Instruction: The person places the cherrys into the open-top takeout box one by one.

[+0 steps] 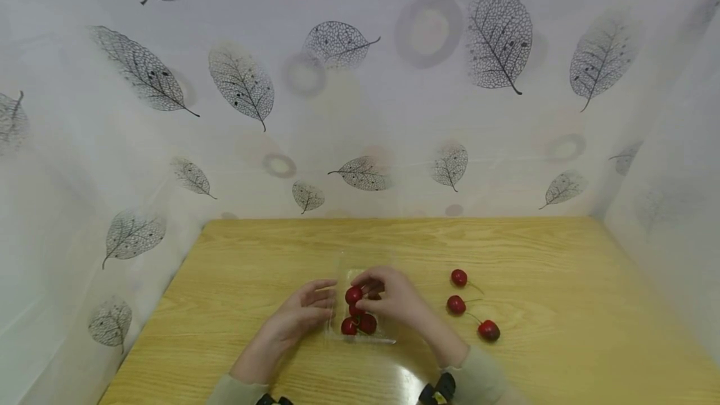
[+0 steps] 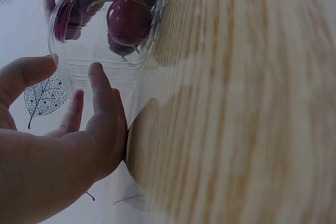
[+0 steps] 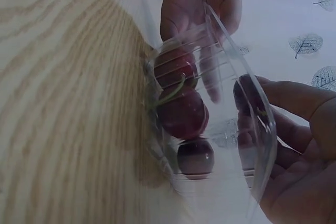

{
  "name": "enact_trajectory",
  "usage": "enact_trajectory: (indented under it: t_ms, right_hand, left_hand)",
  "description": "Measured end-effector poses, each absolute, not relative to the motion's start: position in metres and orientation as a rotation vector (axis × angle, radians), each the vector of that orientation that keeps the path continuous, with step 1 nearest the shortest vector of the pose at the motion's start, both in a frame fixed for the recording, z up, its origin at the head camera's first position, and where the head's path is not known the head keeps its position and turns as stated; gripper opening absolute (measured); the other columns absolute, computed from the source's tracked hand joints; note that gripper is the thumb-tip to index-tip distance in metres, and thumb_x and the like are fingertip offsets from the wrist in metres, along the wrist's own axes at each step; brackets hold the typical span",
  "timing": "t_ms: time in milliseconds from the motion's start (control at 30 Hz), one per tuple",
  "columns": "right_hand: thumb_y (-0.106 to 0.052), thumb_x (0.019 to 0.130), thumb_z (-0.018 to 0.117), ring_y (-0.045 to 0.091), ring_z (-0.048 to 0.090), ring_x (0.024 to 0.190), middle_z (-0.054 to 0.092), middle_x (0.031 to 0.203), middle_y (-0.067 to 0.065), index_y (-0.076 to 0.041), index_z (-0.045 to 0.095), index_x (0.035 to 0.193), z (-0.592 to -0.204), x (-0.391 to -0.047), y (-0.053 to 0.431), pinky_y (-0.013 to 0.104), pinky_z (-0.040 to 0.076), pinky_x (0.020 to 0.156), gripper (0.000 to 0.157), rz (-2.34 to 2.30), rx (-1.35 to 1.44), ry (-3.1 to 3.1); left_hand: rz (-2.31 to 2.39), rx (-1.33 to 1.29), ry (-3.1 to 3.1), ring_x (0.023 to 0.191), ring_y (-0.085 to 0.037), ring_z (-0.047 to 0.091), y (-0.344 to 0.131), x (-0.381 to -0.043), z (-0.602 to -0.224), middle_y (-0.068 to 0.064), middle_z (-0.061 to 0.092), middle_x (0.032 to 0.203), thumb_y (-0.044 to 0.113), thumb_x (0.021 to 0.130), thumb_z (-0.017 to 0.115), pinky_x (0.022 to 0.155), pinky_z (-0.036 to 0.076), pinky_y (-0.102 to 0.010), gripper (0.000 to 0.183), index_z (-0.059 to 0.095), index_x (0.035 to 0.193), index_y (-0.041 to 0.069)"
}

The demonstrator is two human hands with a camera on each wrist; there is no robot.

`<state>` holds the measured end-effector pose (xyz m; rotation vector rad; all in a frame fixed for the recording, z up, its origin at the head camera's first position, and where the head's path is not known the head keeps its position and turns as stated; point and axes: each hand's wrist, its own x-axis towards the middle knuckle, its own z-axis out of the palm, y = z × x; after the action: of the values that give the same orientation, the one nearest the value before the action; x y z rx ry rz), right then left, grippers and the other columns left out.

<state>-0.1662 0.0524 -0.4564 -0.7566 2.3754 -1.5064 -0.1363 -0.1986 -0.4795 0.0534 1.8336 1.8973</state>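
A clear plastic box (image 1: pixel 368 339) stands on the table with several dark red cherries (image 1: pixel 349 327) inside, some with green stems. At its left side my left hand (image 1: pixel 298 314) touches the box with fairly straight fingers; in the left wrist view the thumb is at the rim and the fingertips are by the end wall. My right hand (image 1: pixel 398 299) reaches over the box from the right. Its thumb and fingers pinch one cherry (image 3: pixel 247 95), seen partly through the clear wall in the right wrist view.
To the right of the box, three cherries with stems lie on the wooden table (image 1: pixel 562 292): a far one (image 1: pixel 459 277), a middle one (image 1: pixel 456 305) and a near one (image 1: pixel 489 330). A leaf-patterned curtain (image 1: pixel 365 111) hangs behind and at both sides.
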Motion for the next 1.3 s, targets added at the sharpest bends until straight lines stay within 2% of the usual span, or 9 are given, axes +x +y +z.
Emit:
enact_trajectory:
  t_ms: [333,633,800,1067,1300]
  right_hand:
    - [-0.007,0.088,0.083,0.012,0.071,0.087,0.078,0.103,0.005,-0.007,0.076,0.114,-0.461,-0.161,0.041,0.023,0.06,0.078,0.027,-1.403,-0.8,2.442]
    - [-0.01,0.086,0.087,0.013,0.072,0.087,0.077,0.103,0.001,-0.013,0.078,0.111,-0.465,-0.157,0.037,0.024,0.058,0.077,0.026,-1.283,-0.845,2.576]
    - [-0.01,0.087,0.086,0.015,0.072,0.086,0.078,0.103,0.001,-0.011,0.078,0.112,-0.465,-0.157,0.037,0.023,0.056,0.075,0.026,-1.274,-0.835,2.592]
    - [-0.007,0.089,0.083,0.019,0.073,0.089,0.078,0.106,0.006,-0.007,0.077,0.114,-0.463,-0.158,0.038,0.027,0.06,0.078,0.026,-1.353,-0.798,2.524]
    - [-0.005,0.089,0.082,0.017,0.072,0.088,0.078,0.106,0.01,-0.004,0.076,0.114,-0.463,-0.162,0.041,0.027,0.06,0.079,0.026,-1.419,-0.785,2.466]
  left_hand:
    - [1.904,0.028,1.825,0.137,-0.026,0.054,-0.199,-0.136,-0.477,-0.037,0.032,0.165,-0.001,0.096,0.065,0.104,0.054,-0.026,0.073,0.032,0.161,-0.006]
    - [1.906,0.028,1.838,0.136,-0.026,0.054,-0.199,-0.135,-0.477,-0.038,0.033,0.164,-0.003,0.095,0.065,0.103,0.053,-0.025,0.073,0.033,0.161,-0.006]
    - [1.9,0.033,1.836,0.138,-0.026,0.053,-0.198,-0.135,-0.477,-0.037,0.033,0.164,-0.001,0.096,0.066,0.103,0.053,-0.026,0.072,0.034,0.161,-0.005]
    - [1.902,0.024,1.827,0.138,-0.026,0.054,-0.199,-0.136,-0.477,-0.037,0.032,0.165,-0.001,0.097,0.065,0.103,0.053,-0.025,0.072,0.033,0.161,-0.005]
    - [1.901,0.027,1.826,0.14,-0.029,0.052,-0.199,-0.136,-0.478,-0.037,0.032,0.165,-0.001,0.097,0.064,0.106,0.053,-0.027,0.072,0.033,0.161,-0.006]
